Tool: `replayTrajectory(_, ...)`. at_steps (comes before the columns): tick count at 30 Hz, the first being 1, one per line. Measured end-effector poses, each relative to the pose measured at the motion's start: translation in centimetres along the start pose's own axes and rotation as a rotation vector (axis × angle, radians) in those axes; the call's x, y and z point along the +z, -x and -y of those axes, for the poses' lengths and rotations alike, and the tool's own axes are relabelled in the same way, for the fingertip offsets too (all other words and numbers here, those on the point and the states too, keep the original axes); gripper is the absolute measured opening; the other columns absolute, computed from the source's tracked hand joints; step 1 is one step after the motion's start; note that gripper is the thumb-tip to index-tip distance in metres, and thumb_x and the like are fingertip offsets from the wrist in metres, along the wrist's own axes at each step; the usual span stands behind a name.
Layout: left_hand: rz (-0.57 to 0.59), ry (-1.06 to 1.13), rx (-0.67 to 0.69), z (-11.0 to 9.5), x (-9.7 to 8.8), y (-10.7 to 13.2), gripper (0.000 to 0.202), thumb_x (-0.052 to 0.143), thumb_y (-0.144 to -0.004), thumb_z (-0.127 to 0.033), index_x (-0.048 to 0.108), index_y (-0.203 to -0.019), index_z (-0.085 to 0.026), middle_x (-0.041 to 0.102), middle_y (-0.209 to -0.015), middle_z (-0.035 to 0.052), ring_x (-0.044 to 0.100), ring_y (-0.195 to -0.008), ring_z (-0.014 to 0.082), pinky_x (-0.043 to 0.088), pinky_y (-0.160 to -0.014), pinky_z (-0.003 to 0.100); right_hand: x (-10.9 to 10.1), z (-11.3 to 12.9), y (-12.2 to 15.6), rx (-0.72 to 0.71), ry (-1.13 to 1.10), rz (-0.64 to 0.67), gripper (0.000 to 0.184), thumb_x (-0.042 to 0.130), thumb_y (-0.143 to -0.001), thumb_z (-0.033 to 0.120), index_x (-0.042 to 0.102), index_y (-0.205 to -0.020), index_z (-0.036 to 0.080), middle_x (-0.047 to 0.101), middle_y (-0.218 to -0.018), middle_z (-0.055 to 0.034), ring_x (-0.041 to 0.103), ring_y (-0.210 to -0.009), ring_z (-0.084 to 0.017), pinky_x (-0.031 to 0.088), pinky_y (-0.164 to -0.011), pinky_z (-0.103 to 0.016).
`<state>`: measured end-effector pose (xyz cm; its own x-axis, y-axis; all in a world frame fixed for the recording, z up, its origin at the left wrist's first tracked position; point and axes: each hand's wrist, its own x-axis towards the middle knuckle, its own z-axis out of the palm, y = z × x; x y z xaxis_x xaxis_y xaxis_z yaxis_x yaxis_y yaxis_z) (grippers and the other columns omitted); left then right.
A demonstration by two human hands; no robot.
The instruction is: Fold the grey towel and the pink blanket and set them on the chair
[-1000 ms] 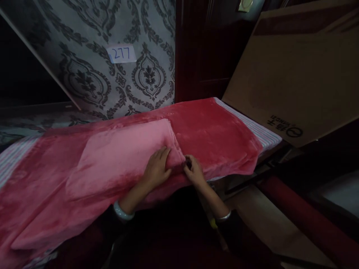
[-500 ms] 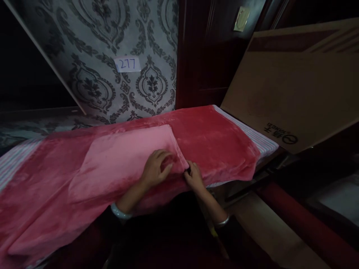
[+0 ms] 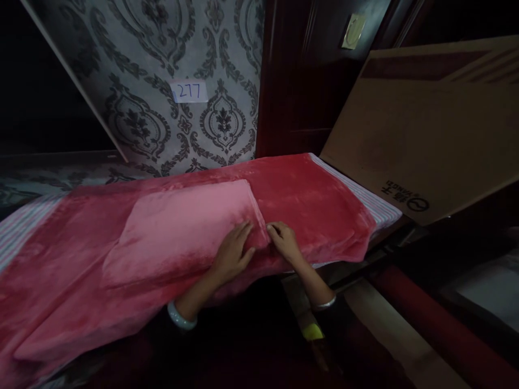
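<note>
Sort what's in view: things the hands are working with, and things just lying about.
In the work:
- pink folded cloth
- left hand, on the cloth
- right hand, at its near right corner
- red cloth, spread underneath

Just about:
- striped sheet, under the red cloth
- carton
- "277" note, on the wall

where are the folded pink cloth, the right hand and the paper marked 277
Folded pink cloth (image 3: 178, 232): head view, on its upper face.
Right hand (image 3: 285, 241): head view, on the back of the hand.
Paper marked 277 (image 3: 189, 91): head view, mid-sheet, on the number.
</note>
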<state>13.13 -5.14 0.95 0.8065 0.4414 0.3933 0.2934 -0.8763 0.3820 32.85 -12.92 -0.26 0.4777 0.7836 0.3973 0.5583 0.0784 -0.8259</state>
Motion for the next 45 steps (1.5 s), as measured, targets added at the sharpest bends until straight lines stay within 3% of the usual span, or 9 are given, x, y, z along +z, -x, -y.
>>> replayTrajectory(4,-0.004,-0.026,-0.012,-0.3,0.0,0.1,0.058,0.046,-0.098,-0.032,0.039,-0.153,-0.014,0.043,-0.160,0.0175,0.038,-0.150,0.0290,0.035,-0.122,0.052,0.8,0.0,-1.8,0.101,-0.014,0.112,0.018,0.061,-0.078,0.036,0.063,-0.068,0.021,0.061,-0.062,0.0002,0.055,-0.061,-0.017,0.041,-0.060,-0.027)
replayTrajectory(12,0.195,-0.221,-0.007,-1.6,-0.5,-0.1,0.075,0.065,-0.086,-0.028,0.039,-0.156,-0.021,0.032,-0.167,0.0137,0.022,-0.155,0.0393,0.017,-0.123,0.067,1.2,-1.8,-0.2,0.193,0.009,-0.016,0.027,0.055,-0.078,0.044,0.050,-0.062,0.024,0.051,-0.055,0.0025,0.049,-0.055,-0.015,0.038,-0.055,-0.027)
replayTrajectory(16,0.267,-0.086,0.065,-1.9,-0.8,0.2,0.069,0.061,-0.089,-0.030,0.041,-0.155,-0.025,0.038,-0.165,0.0095,0.025,-0.155,0.0319,0.020,-0.125,0.061,0.8,-0.2,0.1,-0.038,0.152,-0.113,0.027,0.046,-0.088,0.038,0.065,-0.094,0.019,0.070,-0.091,-0.0092,0.064,-0.088,-0.024,0.052,-0.083,-0.038)
replayTrajectory(19,0.228,0.041,0.087,-1.6,-2.5,0.6,0.053,0.052,-0.095,-0.028,0.051,-0.148,-0.026,0.049,-0.158,0.0081,0.040,-0.149,0.0235,0.029,-0.124,0.051,1.5,2.6,-0.6,-0.300,0.273,-0.071,0.043,0.037,-0.097,0.032,0.061,-0.129,0.016,0.064,-0.130,-0.0155,0.056,-0.125,-0.026,0.043,-0.109,-0.048)
replayTrajectory(24,-0.002,-0.202,-0.257,2.4,-8.2,2.5,0.049,0.043,-0.100,-0.030,0.053,-0.147,-0.020,0.051,-0.155,0.0135,0.041,-0.148,0.0265,0.026,-0.124,0.056,4.8,5.5,-1.4,-0.449,0.582,0.214,0.053,0.037,-0.102,0.036,0.046,-0.152,0.020,0.042,-0.160,-0.0129,0.031,-0.150,-0.032,0.031,-0.119,-0.056)
replayTrajectory(27,0.038,-0.419,-0.522,5.5,-10.4,5.2,0.060,0.049,-0.099,-0.044,0.047,-0.152,-0.015,0.037,-0.163,0.0201,0.029,-0.153,0.0368,0.021,-0.123,0.065,6.2,4.5,-0.8,-0.375,0.795,0.339,0.055,0.042,-0.102,0.043,0.045,-0.155,0.025,0.038,-0.163,-0.0111,0.028,-0.152,-0.038,0.032,-0.117,-0.061)
replayTrajectory(29,0.094,-0.463,-0.601,7.1,-10.4,7.0,0.065,0.048,-0.099,-0.051,0.042,-0.156,-0.019,0.031,-0.166,0.0186,0.023,-0.155,0.0393,0.022,-0.121,0.067,6.6,3.5,-0.2,-0.337,0.878,0.368,0.056,0.041,-0.103,0.044,0.044,-0.156,0.027,0.036,-0.164,-0.0095,0.028,-0.151,-0.038,0.034,-0.116,-0.062)
replayTrajectory(37,0.030,-0.503,-0.545,8.3,-7.6,9.4,0.066,0.040,-0.101,-0.056,0.035,-0.159,-0.025,0.027,-0.168,0.0146,0.021,-0.156,0.0363,0.019,-0.123,0.064,6.4,1.5,0.9,-0.434,0.918,0.316,0.055,0.035,-0.105,0.041,0.043,-0.157,0.026,0.040,-0.162,-0.0101,0.030,-0.151,-0.037,0.039,-0.113,-0.059)
replayTrajectory(45,-0.014,-0.527,-0.627,8.2,-9.0,12.1,0.070,0.039,-0.100,-0.060,0.037,-0.158,-0.022,0.033,-0.166,0.0168,0.028,-0.154,0.0340,0.020,-0.124,0.063,4.9,-3.5,1.5,-0.680,0.741,0.274,0.062,0.035,-0.101,0.031,0.028,-0.163,0.027,0.035,-0.165,-0.0085,0.030,-0.152,-0.036,0.043,-0.111,-0.062)
